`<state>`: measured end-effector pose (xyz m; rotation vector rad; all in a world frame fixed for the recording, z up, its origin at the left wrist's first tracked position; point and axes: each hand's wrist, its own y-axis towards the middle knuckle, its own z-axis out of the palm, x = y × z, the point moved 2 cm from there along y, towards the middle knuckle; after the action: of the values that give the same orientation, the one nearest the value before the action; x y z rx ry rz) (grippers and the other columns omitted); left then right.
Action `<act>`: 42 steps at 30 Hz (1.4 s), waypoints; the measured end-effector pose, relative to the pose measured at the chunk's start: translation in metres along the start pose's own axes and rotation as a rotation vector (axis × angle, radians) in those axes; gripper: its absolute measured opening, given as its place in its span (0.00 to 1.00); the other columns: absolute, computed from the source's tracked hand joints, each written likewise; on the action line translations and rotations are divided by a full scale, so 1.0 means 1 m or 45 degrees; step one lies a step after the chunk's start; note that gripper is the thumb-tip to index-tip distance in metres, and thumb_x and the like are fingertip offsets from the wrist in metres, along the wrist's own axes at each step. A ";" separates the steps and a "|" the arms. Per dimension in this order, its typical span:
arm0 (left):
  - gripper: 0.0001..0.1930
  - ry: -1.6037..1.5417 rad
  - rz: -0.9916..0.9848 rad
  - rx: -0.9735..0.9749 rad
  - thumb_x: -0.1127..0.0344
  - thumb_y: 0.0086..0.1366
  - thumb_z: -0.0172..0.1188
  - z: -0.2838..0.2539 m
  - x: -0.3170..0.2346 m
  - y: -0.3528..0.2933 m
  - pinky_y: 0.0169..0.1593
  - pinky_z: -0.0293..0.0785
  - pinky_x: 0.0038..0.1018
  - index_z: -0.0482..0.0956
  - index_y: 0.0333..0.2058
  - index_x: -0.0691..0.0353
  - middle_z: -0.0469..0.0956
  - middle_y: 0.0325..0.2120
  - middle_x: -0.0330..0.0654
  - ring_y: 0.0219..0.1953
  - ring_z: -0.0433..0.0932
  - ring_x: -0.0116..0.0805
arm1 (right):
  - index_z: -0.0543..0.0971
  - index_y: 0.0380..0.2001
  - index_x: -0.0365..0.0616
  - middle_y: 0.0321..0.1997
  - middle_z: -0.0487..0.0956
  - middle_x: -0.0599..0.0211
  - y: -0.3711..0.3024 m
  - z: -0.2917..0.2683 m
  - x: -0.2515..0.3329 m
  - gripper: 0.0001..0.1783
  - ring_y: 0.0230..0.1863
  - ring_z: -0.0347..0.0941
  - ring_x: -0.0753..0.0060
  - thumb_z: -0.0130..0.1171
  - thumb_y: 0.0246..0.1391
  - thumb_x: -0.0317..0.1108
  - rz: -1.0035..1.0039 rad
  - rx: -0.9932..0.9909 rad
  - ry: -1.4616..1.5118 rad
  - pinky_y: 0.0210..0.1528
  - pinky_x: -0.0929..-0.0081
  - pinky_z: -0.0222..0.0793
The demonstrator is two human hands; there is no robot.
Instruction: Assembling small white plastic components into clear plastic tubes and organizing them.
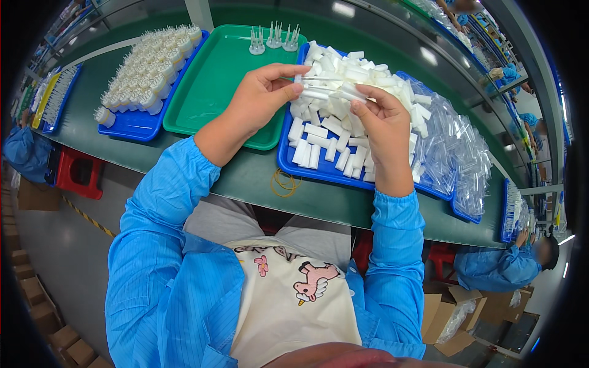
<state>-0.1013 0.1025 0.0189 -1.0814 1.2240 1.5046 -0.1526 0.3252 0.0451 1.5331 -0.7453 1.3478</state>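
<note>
Above the heap of white cylinders [316, 130], my two hands face each other. My left hand [265, 92] is closed in a pinch on the base of a small pronged part [319, 78], whose thin prongs point right. Between the thumb and fingers of my right hand [386, 122] is a white cylinder [350, 92], close to the prong tips. Whether the prongs touch the cylinder, I cannot tell. Several similar pronged parts [274, 40] stand upright at the far end of the green tray [202, 92], left of the heap.
A blue tray [144, 132] of white pronged assemblies [147, 70] stands at the left. Clear plastic tubes [451, 141] fill a tray at the right. A yellow rubber band [285, 184] lies near the bench's front edge. Another person [497, 267] in blue sits at the far right.
</note>
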 end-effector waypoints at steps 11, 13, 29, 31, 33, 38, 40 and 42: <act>0.16 0.235 0.129 0.150 0.81 0.58 0.61 0.013 -0.007 -0.009 0.44 0.76 0.21 0.80 0.46 0.66 0.74 0.41 0.41 0.41 0.79 0.28 | 0.82 0.42 0.39 0.42 0.80 0.61 -0.011 0.024 -0.003 0.14 0.44 0.78 0.69 0.65 0.49 0.23 -0.280 0.087 -0.383 0.46 0.76 0.76; 0.16 0.291 0.142 0.169 0.81 0.57 0.61 0.013 -0.008 -0.011 0.43 0.77 0.21 0.80 0.46 0.66 0.74 0.41 0.41 0.40 0.79 0.28 | 0.83 0.41 0.40 0.42 0.81 0.61 -0.014 0.029 -0.001 0.13 0.44 0.78 0.67 0.65 0.49 0.25 -0.331 0.069 -0.522 0.47 0.73 0.74; 0.14 0.004 -0.054 0.187 0.76 0.61 0.62 0.016 -0.002 -0.013 0.37 0.78 0.22 0.77 0.47 0.66 0.81 0.34 0.43 0.35 0.81 0.27 | 0.83 0.42 0.43 0.44 0.82 0.60 -0.016 0.027 -0.014 0.15 0.45 0.76 0.68 0.67 0.49 0.29 -0.220 0.089 -0.336 0.47 0.74 0.69; 0.14 0.022 -0.074 0.212 0.77 0.62 0.61 0.015 -0.001 -0.013 0.38 0.78 0.22 0.76 0.47 0.66 0.80 0.39 0.44 0.37 0.81 0.28 | 0.83 0.42 0.42 0.43 0.81 0.60 -0.018 0.032 -0.012 0.14 0.45 0.76 0.67 0.67 0.49 0.29 -0.206 0.074 -0.351 0.49 0.74 0.69; 0.14 0.070 -0.108 0.209 0.76 0.62 0.61 0.015 -0.001 -0.013 0.37 0.78 0.22 0.76 0.47 0.66 0.80 0.39 0.43 0.37 0.81 0.27 | 0.83 0.42 0.42 0.44 0.81 0.60 -0.018 0.032 -0.007 0.15 0.46 0.76 0.67 0.67 0.49 0.30 -0.222 0.088 -0.410 0.50 0.73 0.69; 0.14 -0.111 -0.073 0.137 0.75 0.62 0.62 0.015 -0.001 -0.013 0.39 0.77 0.23 0.76 0.47 0.65 0.80 0.38 0.43 0.37 0.80 0.27 | 0.82 0.41 0.42 0.45 0.79 0.61 -0.017 0.032 0.004 0.14 0.47 0.74 0.68 0.67 0.49 0.31 -0.440 0.032 -0.607 0.49 0.72 0.68; 0.15 -0.209 -0.031 0.066 0.74 0.61 0.63 0.012 0.001 -0.008 0.39 0.77 0.23 0.77 0.48 0.64 0.81 0.36 0.43 0.36 0.80 0.27 | 0.80 0.39 0.42 0.45 0.78 0.62 -0.012 0.022 0.007 0.13 0.45 0.73 0.68 0.67 0.49 0.31 -0.480 -0.179 -0.489 0.44 0.71 0.67; 0.14 -0.177 -0.014 -0.038 0.71 0.65 0.59 -0.001 0.002 -0.001 0.44 0.77 0.24 0.74 0.49 0.64 0.76 0.47 0.44 0.44 0.79 0.30 | 0.80 0.34 0.43 0.39 0.78 0.64 -0.008 0.014 0.013 0.08 0.39 0.72 0.69 0.66 0.48 0.30 -0.468 -0.150 -0.473 0.39 0.72 0.66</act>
<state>-0.1007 0.1016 0.0161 -0.9835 1.1014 1.5670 -0.1370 0.3176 0.0557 1.7453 -0.7088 0.7458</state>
